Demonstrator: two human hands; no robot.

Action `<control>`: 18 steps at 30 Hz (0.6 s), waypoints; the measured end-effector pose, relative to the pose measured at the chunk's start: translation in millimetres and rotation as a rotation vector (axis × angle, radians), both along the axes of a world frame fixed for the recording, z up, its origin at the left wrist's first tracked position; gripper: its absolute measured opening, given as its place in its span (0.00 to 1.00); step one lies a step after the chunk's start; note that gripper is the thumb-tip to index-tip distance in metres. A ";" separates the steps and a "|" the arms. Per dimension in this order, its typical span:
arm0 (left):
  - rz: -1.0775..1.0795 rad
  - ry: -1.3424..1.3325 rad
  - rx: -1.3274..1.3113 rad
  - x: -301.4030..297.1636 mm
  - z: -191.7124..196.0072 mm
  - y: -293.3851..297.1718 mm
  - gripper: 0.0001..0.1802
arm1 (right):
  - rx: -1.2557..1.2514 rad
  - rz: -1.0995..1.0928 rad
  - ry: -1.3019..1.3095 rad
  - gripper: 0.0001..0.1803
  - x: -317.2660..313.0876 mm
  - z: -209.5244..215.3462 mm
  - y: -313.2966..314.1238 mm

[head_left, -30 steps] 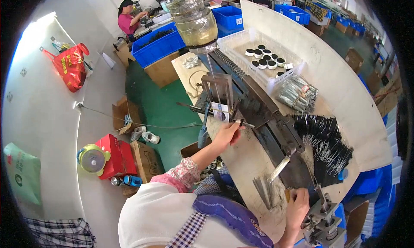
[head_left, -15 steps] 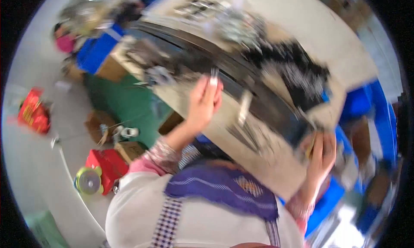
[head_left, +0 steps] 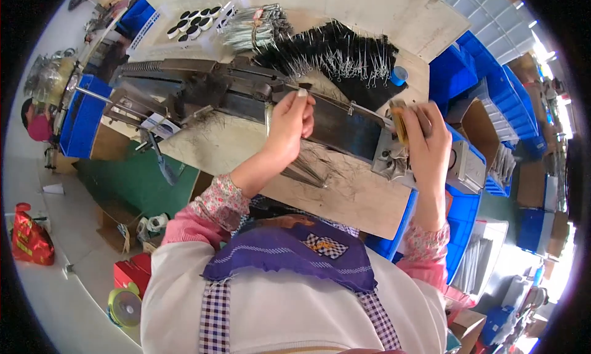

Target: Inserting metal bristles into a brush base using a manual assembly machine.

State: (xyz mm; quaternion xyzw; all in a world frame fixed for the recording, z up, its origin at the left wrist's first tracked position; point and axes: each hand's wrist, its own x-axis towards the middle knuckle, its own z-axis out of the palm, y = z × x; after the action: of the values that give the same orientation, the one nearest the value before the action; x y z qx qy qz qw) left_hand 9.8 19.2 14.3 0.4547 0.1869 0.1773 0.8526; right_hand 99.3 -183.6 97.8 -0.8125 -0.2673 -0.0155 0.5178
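A long dark metal bench machine crosses the worktable in front of me. My left hand is closed in a pinch at the machine's middle, thumb on top. What its fingers hold is too small to make out. From beside them a thin metal rod runs along the machine to its right end. There my right hand is curled around a yellowish-brown part, partly hidden by the fingers, above a metal bracket.
Black brushes with looped wire ends lie piled behind the machine, beside a blue-topped round container. Wire bundles and a white basket stand farther back. Loose dark bristles litter the tabletop. Blue bins stand right.
The view has turned and steadied. My left hand, earlier held up nearer me with a thin shiny thing at its fingertips, is now at the machine. My right hand stays at the machine's right end.
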 end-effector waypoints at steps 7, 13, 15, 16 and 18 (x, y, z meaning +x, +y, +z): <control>-0.016 0.022 -0.063 2.6 -6.4 1.8 0.13 | -0.458 0.511 -0.279 0.10 49.0 -31.3 123.6; 0.028 0.028 -0.129 -3.4 -2.1 -1.7 0.12 | -0.429 0.705 0.230 0.16 42.0 -11.8 117.7; 0.009 0.007 -0.139 -4.5 -6.1 0.0 0.12 | -0.362 0.700 0.379 0.16 47.9 -8.5 114.8; -0.043 -0.035 -0.126 -4.5 -12.0 2.5 0.13 | -0.283 0.702 0.519 0.17 53.4 -6.8 114.5; -0.101 -0.068 -0.101 -5.5 -11.9 6.3 0.15 | -0.289 0.710 0.624 0.16 64.8 -7.3 123.2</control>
State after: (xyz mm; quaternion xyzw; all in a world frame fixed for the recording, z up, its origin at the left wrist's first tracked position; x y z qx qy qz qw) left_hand 4.3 25.5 2.3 0.4136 0.1436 0.1398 0.8881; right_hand 164.1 -60.3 90.5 -0.7005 -0.3594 0.4432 0.4286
